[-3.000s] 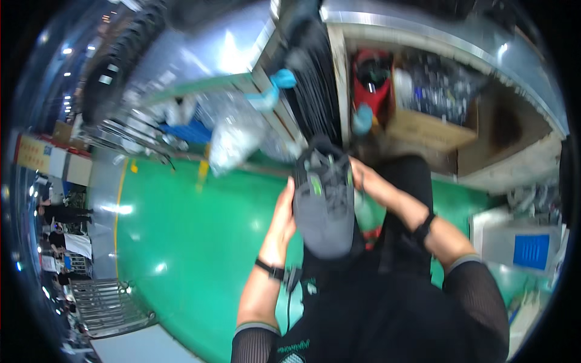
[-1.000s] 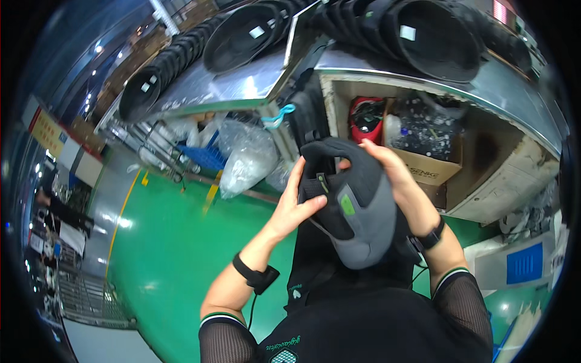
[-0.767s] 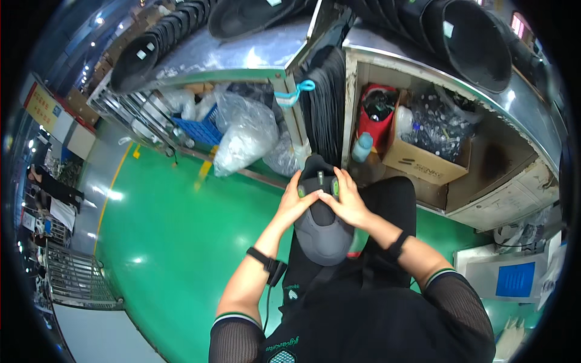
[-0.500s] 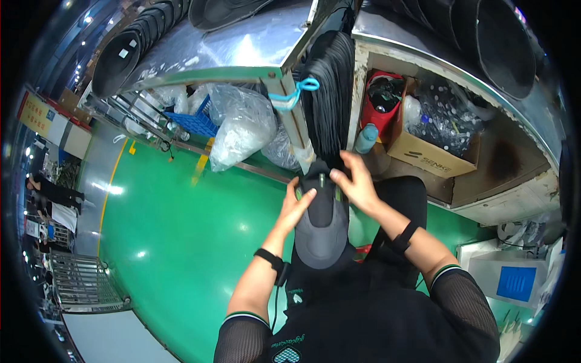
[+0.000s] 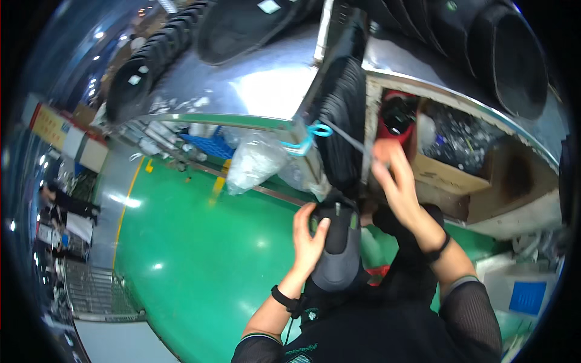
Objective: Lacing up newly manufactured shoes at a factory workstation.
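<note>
Head view: right hand (image 5: 394, 181) near cabinet edge (image 5: 373, 106), open floor (image 5: 200, 248) beside shoe (image 5: 336, 266).

Left fingers (image 5: 301, 222) curled — right fingers (image 5: 400, 166) higher, blurred.

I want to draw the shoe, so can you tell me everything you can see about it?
The shoe has a smooth, dark grey toe pointing toward the person's body. A black, fabric-looking tongue runs up its middle, with a small pale mark near the top and a green patch on either side. It's above the dark trousers; I can't tell if it rests on them. The left hand grips its left side, thumb near the tongue.
</note>
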The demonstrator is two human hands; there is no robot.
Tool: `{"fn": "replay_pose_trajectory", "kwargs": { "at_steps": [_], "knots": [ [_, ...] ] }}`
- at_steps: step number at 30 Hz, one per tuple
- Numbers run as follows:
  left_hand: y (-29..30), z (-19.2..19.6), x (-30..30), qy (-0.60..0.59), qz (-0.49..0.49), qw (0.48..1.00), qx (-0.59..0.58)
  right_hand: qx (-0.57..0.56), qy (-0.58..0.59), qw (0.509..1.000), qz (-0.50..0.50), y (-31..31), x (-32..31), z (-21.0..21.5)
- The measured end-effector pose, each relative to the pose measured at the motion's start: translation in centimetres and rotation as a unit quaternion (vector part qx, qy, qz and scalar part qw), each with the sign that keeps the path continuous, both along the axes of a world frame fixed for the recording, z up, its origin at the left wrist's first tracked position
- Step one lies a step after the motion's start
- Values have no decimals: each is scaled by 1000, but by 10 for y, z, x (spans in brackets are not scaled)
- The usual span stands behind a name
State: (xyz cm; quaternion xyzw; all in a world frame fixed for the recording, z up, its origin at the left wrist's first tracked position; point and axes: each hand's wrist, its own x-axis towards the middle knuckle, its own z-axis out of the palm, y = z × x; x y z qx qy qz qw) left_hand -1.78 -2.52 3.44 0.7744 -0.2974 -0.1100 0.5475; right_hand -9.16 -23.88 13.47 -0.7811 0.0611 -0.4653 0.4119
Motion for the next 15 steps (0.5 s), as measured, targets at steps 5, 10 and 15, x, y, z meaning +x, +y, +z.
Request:
{"fn": "replay_pose_trajectory", "kwargs": {
  "at_steps": [5,10,15],
  "knots": [
    [-12,126,-4,514,-406,680,-328,-115,243,829,490,76,-119,-33],
    [128,129,62,449,5,679,-580,490,316,776,241,-9,-175,-64],
    [390,-22,61,345,475,604,-539,728,127,582,339,-159,-246,-172]
  ]
}}
